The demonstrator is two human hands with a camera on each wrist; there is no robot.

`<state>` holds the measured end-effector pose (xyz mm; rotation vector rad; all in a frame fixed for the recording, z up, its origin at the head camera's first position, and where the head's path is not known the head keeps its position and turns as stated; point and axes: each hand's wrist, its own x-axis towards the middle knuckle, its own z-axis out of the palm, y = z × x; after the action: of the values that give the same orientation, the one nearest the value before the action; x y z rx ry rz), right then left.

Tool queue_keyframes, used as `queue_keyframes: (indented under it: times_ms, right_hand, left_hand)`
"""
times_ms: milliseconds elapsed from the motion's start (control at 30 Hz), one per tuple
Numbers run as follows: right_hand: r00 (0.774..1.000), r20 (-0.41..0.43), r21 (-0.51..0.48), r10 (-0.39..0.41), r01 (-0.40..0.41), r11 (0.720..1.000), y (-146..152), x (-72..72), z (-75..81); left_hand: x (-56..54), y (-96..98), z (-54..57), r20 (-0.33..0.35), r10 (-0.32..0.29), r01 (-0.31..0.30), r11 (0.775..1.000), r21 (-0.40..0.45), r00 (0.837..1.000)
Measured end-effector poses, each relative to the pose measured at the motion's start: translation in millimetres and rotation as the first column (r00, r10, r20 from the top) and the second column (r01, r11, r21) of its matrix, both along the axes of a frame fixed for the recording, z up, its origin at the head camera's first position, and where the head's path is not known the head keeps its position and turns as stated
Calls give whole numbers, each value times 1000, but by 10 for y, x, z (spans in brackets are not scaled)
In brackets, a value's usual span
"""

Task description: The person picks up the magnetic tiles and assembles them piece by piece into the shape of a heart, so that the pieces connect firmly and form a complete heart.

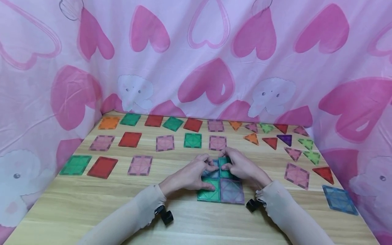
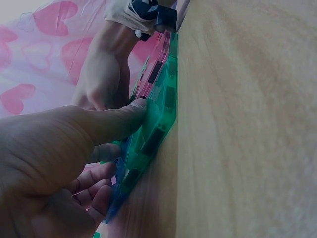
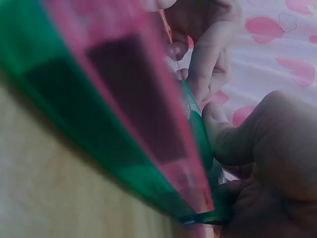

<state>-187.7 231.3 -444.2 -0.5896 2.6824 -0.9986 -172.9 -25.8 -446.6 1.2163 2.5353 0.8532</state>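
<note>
A two-by-two block of square translucent magnetic tiles lies on the table near its front. Its near left square is a green tile point(image 1: 209, 194), its near right a purple-looking tile point(image 1: 232, 191), its far left a blue tile point(image 1: 211, 173). In the right wrist view, a pink layer point(image 3: 133, 94) lies over a green layer point(image 3: 74, 114). My left hand point(image 1: 193, 173) rests on the block's left side, thumb on the near green tile, fingers at the blue one. With thumb and fingers, my right hand point(image 1: 240, 165) pinches the far right green tile point(image 1: 224, 173), partly hidden.
Loose square tiles, among them a red tile point(image 1: 102, 167) and a pink tile point(image 1: 140, 165), lie in rows at left and back. Several triangles, one of them purple point(image 1: 284, 140), lie at right, with a blue square point(image 1: 340, 199) near the edge. A pink curtain point(image 1: 205, 81) surrounds the table.
</note>
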Motion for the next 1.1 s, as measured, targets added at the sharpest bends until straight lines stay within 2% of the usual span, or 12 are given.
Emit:
queue_keyframes:
  times_ms: [133,300,467,533,633,767,833,900,1000,1100]
  right_hand:
    - [999,16,15,-29,29,999,-25,-9,11]
    - [999,-53,57,-7,10,998,-34,-14,24]
    - [997,-68,-10,-24,23,1000,4,-24,34]
    - [998,-37,-76,-46,43,996,43,-20,27]
    - [993,97,-211,-68,87,973,144,26,-6]
    - [971,215,-287,-102,163,944,354,142,-68]
    - [980,174,-283,-99,146,948,465,183,-94]
    - [989,129,-319,-68,107,942,556,209,-120]
    - [998,61,-398,-18,41,916,653,223,-172]
    - [1000,14,-472,-16,21,882,713,246,-224]
  left_hand:
    - [9,-5,14,3,-2,2,1000,-7,1000]
    - [11,-1,18,1,3,-3,1000,-8,1000]
    - [19,-5,26,-15,-3,3,1000,-4,1000]
    - [22,-7,25,-24,-8,8,1000,-3,1000]
    - [29,-8,21,-43,-31,31,999,-16,999]
    - [28,-2,15,-59,-71,69,997,-45,996]
    - [26,-3,21,-60,-75,72,996,-52,995]
    - [24,-7,30,-57,-73,70,996,-50,996]
    - [28,-17,46,-54,-67,65,997,-43,996]
    - [25,-20,51,-46,-68,66,997,-38,997]
